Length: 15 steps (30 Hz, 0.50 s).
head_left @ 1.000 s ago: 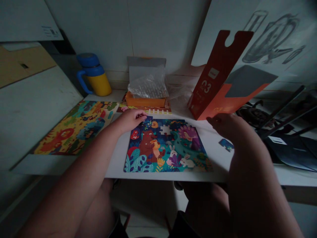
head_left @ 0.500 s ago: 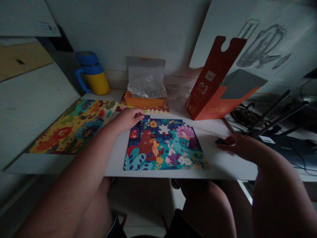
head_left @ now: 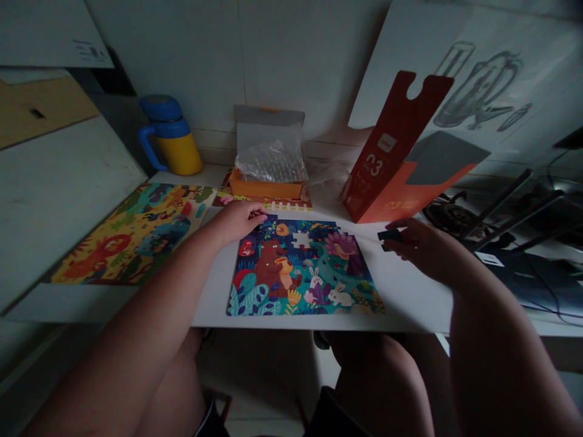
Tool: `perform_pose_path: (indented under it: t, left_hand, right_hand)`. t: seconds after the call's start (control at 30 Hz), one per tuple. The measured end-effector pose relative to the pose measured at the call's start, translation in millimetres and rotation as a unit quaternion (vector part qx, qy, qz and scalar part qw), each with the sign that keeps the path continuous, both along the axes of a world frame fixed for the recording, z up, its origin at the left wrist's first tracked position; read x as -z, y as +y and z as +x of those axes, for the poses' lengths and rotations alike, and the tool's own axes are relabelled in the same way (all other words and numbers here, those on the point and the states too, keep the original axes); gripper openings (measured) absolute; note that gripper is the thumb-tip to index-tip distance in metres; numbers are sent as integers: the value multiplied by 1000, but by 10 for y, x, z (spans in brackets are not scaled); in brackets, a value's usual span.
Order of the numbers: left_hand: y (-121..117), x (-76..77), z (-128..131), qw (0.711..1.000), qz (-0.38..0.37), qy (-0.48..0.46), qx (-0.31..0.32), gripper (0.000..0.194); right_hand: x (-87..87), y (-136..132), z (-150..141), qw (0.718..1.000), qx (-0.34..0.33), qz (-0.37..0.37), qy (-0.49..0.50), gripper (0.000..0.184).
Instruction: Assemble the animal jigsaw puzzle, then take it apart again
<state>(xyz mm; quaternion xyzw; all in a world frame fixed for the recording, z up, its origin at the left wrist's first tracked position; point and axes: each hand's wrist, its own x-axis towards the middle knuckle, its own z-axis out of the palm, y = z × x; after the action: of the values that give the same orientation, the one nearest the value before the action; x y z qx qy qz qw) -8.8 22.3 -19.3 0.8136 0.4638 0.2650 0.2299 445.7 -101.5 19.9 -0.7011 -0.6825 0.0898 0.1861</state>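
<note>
A jigsaw puzzle [head_left: 277, 273] with a bear, rabbits and a peacock lies on the white table in front of me. A white gap shows in its upper middle, and its top edge is uneven at both upper corners. My left hand [head_left: 243, 220] rests at the puzzle's upper left corner, its fingers curled together; what they hold, if anything, is hidden. To the right of the puzzle, above the table, my right hand [head_left: 412, 243] pinches a dark puzzle piece [head_left: 388, 237] between thumb and fingers.
At left lies a yellow picture puzzle [head_left: 136, 233]. Behind it stands a blue and yellow jug [head_left: 175, 142]. An open orange box [head_left: 266, 187] with plastic wrap [head_left: 273, 159] is at the back. A tall red-orange box [head_left: 392, 188] stands at back right, near a stove [head_left: 455, 209].
My right hand has moved left and slightly up toward the puzzle, bringing the dark puzzle piece along. My left hand has stayed almost in place.
</note>
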Motion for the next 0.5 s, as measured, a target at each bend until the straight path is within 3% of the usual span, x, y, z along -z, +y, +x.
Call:
perform_pose_path:
  t: [0.07, 0.23, 0.37, 0.5]
  left_hand:
    - [0, 4, -5, 1000, 4, 3, 3, 23]
    - [0, 4, -19, 1000, 5, 7, 3, 24]
    - [-14, -16, -17, 1000, 2, 13, 1, 25]
    - [-54, -60, 9, 1000, -6, 28, -5, 21]
  right_hand:
    - [-79, 130, -129, 997, -43, -7, 65, 43]
    - [-186, 531, -518, 985, -109, 32, 131, 31]
    - [-10, 676, -720, 986, -96, 84, 106, 27]
    - [235, 683, -674, 990, -92, 72, 84, 26]
